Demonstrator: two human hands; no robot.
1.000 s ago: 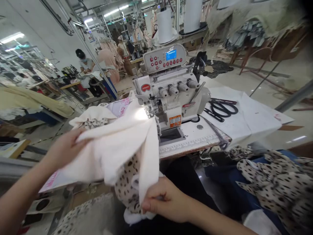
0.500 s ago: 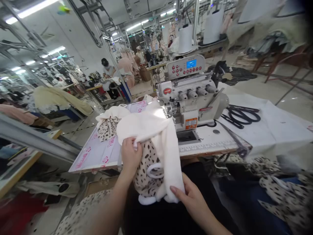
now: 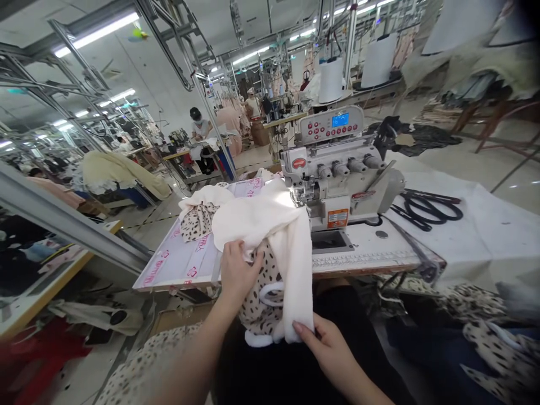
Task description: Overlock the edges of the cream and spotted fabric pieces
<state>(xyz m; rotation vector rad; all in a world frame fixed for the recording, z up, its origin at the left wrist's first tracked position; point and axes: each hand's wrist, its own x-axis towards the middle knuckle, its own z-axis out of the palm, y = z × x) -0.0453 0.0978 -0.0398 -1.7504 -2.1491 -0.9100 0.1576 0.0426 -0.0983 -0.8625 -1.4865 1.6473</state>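
Observation:
A cream-white fluffy garment piece with a black-spotted beige lining hangs over the front table edge. Its far end lies at the needle area of the white overlock sewing machine. On its left side, my left hand is closed on the fabric, thumb and fingers around the spotted layer just under the white one. Lower down, my right hand pinches the bottom corner of the hanging white part between thumb and fingers. A pale ring-shaped band shows on the spotted side.
A spotted and cream piece lies on the printed plastic table cover. Black loops of strap rest right of the machine. Thread cones stand behind it. Spotted fabric lies low at right. Another person works farther back.
The view has shifted, so the machine sits lower and farther right. Relative to it, my right hand and the hanging fabric have moved slightly left and up. My left thumb has spread farther right.

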